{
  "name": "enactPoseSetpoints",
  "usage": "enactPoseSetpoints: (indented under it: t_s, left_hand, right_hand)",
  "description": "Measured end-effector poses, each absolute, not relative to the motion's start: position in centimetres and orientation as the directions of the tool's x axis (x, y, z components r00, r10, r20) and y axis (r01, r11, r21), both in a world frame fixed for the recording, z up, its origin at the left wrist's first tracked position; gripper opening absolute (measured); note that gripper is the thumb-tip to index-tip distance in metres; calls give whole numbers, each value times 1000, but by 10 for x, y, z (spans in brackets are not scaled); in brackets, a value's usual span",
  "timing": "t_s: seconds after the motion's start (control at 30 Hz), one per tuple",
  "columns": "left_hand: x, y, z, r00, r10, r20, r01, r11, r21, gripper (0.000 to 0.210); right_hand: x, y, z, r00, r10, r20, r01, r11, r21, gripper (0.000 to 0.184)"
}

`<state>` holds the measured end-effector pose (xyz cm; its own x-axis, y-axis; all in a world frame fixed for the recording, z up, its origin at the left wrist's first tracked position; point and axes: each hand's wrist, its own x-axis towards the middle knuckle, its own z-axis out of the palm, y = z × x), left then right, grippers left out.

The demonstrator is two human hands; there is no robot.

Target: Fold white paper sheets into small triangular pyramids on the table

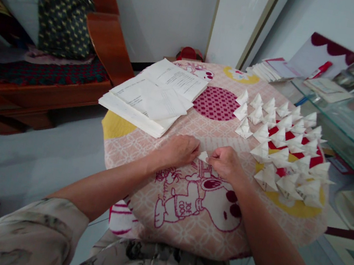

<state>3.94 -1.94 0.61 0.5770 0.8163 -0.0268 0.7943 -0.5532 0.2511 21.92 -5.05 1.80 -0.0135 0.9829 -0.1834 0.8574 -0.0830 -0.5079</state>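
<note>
Between my two hands is a small folded piece of white paper [203, 156], held just above the cloth-covered table [154, 165]. My left hand [182, 150] is closed at the paper's left edge, its fingertips mostly hidden behind the knuckles. On the other side, my right hand [226, 161] pinches the right edge between thumb and fingers. Several rows of folded paper boats [278, 138] stand to the right of my right hand. Beyond my left hand lies an open stack of printed paper sheets [155, 97].
A glass shelf [337, 127] with cups and papers stands close on the right. Booklets [272, 69] are piled at the table's back right. To the left is a wooden bench [110, 44] with a patterned bag [65, 19] on it.
</note>
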Motion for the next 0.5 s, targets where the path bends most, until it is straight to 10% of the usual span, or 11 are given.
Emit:
enactPoseSetpoints:
  t_s: [0.5]
  left_hand:
    - [49,-9,10,565,822,-69,716,-447,537,13]
  right_hand:
    - [226,-53,-1,10,994,-106,713,-81,-696,13]
